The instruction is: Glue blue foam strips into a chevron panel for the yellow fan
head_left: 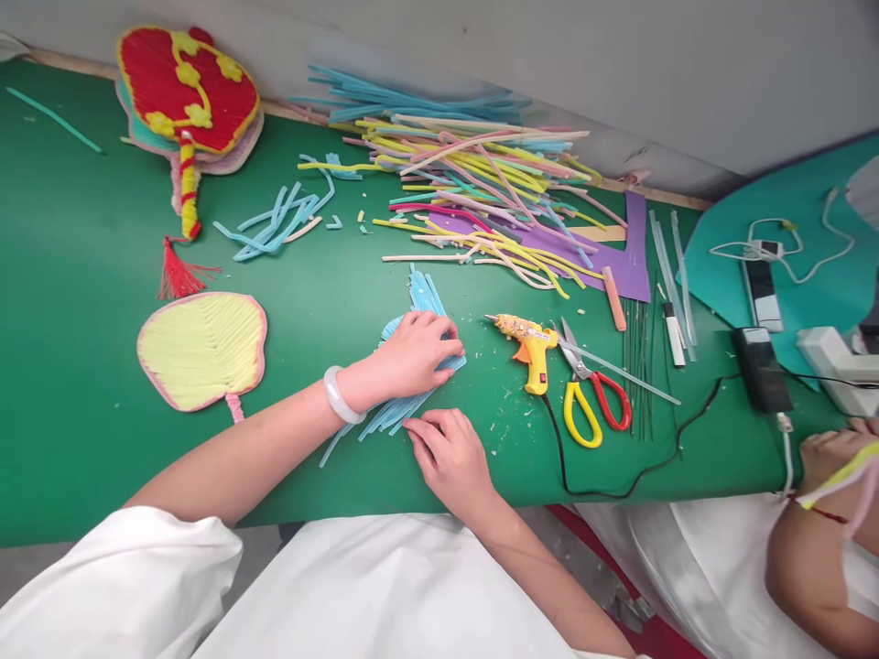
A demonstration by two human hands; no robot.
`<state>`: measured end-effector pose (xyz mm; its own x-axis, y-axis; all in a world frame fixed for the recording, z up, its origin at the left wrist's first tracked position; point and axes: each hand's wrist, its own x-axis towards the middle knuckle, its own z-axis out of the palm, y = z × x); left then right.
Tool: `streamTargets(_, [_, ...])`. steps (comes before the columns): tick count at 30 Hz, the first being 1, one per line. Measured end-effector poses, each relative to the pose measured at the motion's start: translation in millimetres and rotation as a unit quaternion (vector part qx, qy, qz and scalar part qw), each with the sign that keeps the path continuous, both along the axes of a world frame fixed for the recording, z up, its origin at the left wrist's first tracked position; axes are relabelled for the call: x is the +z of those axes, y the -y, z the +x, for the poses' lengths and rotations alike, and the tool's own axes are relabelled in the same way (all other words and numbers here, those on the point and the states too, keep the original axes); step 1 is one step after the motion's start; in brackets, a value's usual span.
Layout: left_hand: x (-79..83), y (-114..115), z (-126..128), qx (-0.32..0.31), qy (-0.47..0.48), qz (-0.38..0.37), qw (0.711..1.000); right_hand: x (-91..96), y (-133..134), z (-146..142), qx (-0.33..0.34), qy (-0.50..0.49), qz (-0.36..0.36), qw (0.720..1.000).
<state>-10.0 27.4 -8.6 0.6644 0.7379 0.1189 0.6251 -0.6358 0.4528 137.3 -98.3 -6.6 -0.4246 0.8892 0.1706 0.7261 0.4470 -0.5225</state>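
Note:
A flat piece made of blue pipe cleaners [427, 291] laid side by side rests on the green table below me. My left hand [418, 355], with a pale bangle on its wrist, covers the middle of it; the bent fingers press the strips at the right edge. At the near edge, my right hand [453, 458] is closed, thumb and index finger together at a blue strip's end. Part of the piece is hidden under the left hand. Right of my hands lie a yellow glue gun [527, 343] with a clear glue stick and scissors [583, 375] with red and yellow handles.
A heap of coloured pipe cleaners [481, 165] lies along the wall on purple foam [635, 247]. On the left are a red fan [185, 91] and a yellow fan [202, 352]. A black cable [638, 480] runs to a power adapter [761, 371]. Another person's hand [834, 453] is at right.

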Motion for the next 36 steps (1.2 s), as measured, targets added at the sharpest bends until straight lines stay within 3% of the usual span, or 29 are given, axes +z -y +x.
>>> streamTargets(10, [0.5,0.4,-0.7,-0.003,0.003,-0.004,1.000,-5.8,3.4,-2.9,-0.006,-0.001,0.014,1.000])
streamTargets(19, [-1.6,-0.3,-1.4,-0.003,-0.001,0.001,1.000,-9.4,0.2,-11.8,-0.012,0.028,0.095,0.995])
streamTargets(36, [-2.3,0.2,-1.5,-0.004,-0.004,0.009,1.000,-12.7,1.0,-11.8,0.000,0.038,0.117,0.992])
